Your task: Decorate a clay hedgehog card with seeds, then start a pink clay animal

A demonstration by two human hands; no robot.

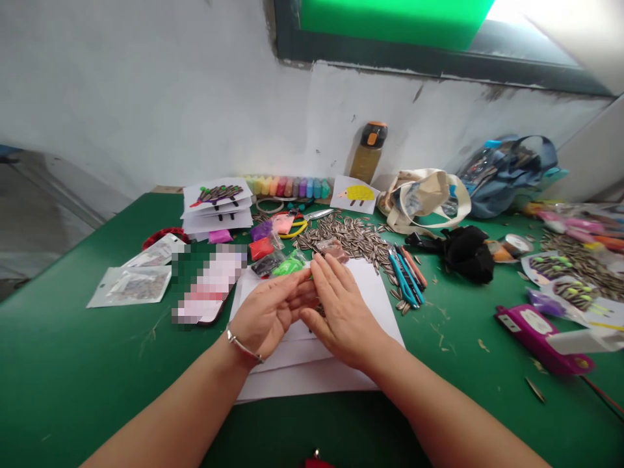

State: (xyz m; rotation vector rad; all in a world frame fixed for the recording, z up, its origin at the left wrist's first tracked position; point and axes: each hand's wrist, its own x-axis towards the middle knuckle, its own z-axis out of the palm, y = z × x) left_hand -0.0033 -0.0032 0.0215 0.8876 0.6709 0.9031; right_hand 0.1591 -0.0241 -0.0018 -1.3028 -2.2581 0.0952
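Holding bare left hand point(268, 312) and straight-fingered bare right hand point(345, 320) together over stacked white paper sheets point(312, 382); impossible to tell whether pinching anything between palms.

1. Wall point(170, 84) in front of me is greyish white and pretty rough, scuffed and smudged with dark marks.
2. Up top I've got a chunky dark grey window frame point(414, 66). The plaster along its lower edge looks ragged and chipped.
3. There's a bright green panel point(390, 23) in it; can't tell from my end if it's glass.
4. Right of that, white glare point(509, 10), totally blown out. Some blurry pale surface slants across the corner.
5. Big green table point(58, 364), a bit scratched, reaching nearly to the wall.
6. Far left is dim grey, too murky for me to make out the floor.
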